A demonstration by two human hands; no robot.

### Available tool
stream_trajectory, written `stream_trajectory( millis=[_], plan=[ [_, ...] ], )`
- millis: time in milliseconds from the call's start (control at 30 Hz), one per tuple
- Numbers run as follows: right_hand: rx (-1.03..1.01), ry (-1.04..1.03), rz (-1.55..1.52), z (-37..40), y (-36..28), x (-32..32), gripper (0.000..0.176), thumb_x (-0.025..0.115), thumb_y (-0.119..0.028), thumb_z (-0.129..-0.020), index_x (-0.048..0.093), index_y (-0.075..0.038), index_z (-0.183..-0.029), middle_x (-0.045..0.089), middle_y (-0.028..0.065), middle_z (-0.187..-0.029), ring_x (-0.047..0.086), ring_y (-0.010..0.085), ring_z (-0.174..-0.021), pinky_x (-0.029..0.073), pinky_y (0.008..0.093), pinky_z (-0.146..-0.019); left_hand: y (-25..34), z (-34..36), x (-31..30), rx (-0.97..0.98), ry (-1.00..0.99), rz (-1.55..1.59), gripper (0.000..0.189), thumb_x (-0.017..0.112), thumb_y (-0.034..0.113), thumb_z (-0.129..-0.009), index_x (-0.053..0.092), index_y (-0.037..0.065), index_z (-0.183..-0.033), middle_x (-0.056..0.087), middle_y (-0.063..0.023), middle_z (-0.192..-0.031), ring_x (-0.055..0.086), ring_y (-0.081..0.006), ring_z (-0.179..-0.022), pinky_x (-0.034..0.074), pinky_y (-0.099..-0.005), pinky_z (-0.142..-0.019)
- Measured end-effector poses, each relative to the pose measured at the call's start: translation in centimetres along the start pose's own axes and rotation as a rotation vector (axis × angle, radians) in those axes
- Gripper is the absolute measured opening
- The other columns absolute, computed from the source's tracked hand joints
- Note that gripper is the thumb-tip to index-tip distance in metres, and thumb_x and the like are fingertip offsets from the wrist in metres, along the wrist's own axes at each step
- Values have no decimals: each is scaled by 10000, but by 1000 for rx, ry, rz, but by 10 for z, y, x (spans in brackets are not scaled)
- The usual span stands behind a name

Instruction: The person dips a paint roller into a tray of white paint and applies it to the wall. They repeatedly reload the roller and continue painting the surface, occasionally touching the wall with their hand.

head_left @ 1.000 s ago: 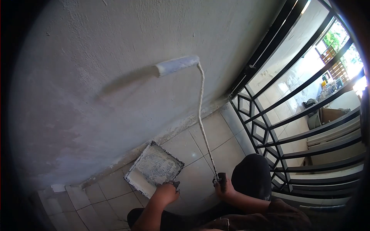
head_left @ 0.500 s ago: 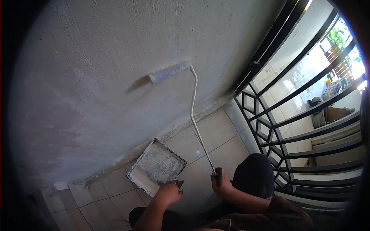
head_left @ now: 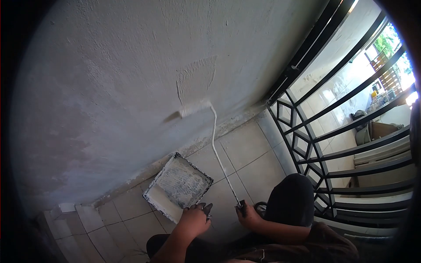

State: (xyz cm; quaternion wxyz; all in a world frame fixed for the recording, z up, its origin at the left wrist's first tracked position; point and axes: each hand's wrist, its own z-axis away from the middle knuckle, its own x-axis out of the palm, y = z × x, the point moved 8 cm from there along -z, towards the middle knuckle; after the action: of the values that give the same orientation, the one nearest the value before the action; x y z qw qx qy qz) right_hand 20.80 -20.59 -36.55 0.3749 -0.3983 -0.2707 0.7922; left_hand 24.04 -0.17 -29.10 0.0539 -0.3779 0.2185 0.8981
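My right hand (head_left: 248, 215) is closed around the dark handle of a paint roller (head_left: 214, 140), whose long bent rod is coated in white. The roller's pale sleeve rests against the wall (head_left: 131, 105), under a fresh patch of wet, ridged paint (head_left: 196, 79). My left hand (head_left: 196, 219) is at the lower right edge of a paint tray (head_left: 182, 182), its paint-darkened fingers loosely bent and apart. White paint lies in the tray's lower end, and its ribbed slope and rim are smeared.
A black metal gate (head_left: 315, 162) with curved bars stands on the right. The tiled floor (head_left: 245, 149) runs along the foot of the wall, with small steps (head_left: 87, 219) at lower left. My bent knee (head_left: 289, 199) is beside my right hand. Beyond the gate sits a brown bin (head_left: 381, 131).
The roller has moved down the wall, leaving a wet textured strip above it. My right hand has shifted slightly down and left; my left hand stays by the tray.
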Motion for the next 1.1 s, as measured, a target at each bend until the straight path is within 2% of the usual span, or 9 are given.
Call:
stream_trajectory(
  millis=[67,267,367,567,767,800,900,1033,1100],
  plan=[
    [39,-20,-28,6,6,5,115,535,-96,-920,483,-7,-972,574,162,-730,571,258,-669,437,392,-622,2,5,-4,7,8,-4,539,572,320,-880,461,142,-1376,522,-131,-1316,512,-297,-1198,415,-493,-971],
    [5,4,-17,11,-2,6,105,511,-107,-928,505,-3,-925,566,143,-674,556,255,-619,434,393,-597,3,24,-24,40,98,47,542,572,318,-883,455,124,-1376,522,-149,-1308,506,-305,-1196,404,-477,-976],
    [-7,21,-32,13,-10,6,146,518,-142,-936,504,3,-932,595,201,-716,617,355,-663,451,420,-596,-4,30,-26,47,120,80,545,558,330,-896,448,92,-1373,516,-180,-1304,498,-327,-1195,387,-472,-987],
    [14,56,1,14,7,24,113,518,-112,-931,507,0,-943,593,167,-705,601,268,-628,446,395,-586,-18,35,-25,12,84,69,541,553,338,-896,460,77,-1361,511,-182,-1304,503,-319,-1182,389,-470,-982],
    [-32,135,-142,30,-7,55,158,534,-142,-929,506,13,-947,596,193,-714,615,333,-651,452,414,-590,-25,39,-21,37,108,48,528,544,345,-898,479,72,-1346,543,-184,-1250,511,-316,-1170,396,-465,-968],
    [-37,121,-70,27,-7,59,169,537,-146,-927,501,18,-954,599,210,-723,624,381,-689,459,431,-602,-26,40,-17,42,97,53,527,543,343,-898,477,77,-1349,548,-184,-1241,512,-317,-1169,396,-467,-967],
    [4,197,12,17,-5,33,79,527,-93,-927,491,-24,-913,544,66,-707,516,140,-652,421,334,-583,-29,49,-17,48,140,79,523,544,337,-898,475,87,-1352,559,-184,-1223,516,-321,-1163,396,-470,-964],
    [23,151,-20,19,-4,35,85,512,-99,-934,490,-17,-922,541,80,-700,512,158,-632,417,346,-576,-21,66,-25,6,152,103,530,555,337,-891,473,94,-1355,558,-186,-1220,521,-327,-1156,396,-473,-964],
    [26,162,13,13,1,31,89,506,-100,-937,489,-14,-926,539,87,-697,511,164,-625,416,349,-574,-8,73,-27,48,194,79,529,576,323,-878,483,106,-1352,547,-155,-1252,522,-289,-1167,401,-462,-958]
  ],
)
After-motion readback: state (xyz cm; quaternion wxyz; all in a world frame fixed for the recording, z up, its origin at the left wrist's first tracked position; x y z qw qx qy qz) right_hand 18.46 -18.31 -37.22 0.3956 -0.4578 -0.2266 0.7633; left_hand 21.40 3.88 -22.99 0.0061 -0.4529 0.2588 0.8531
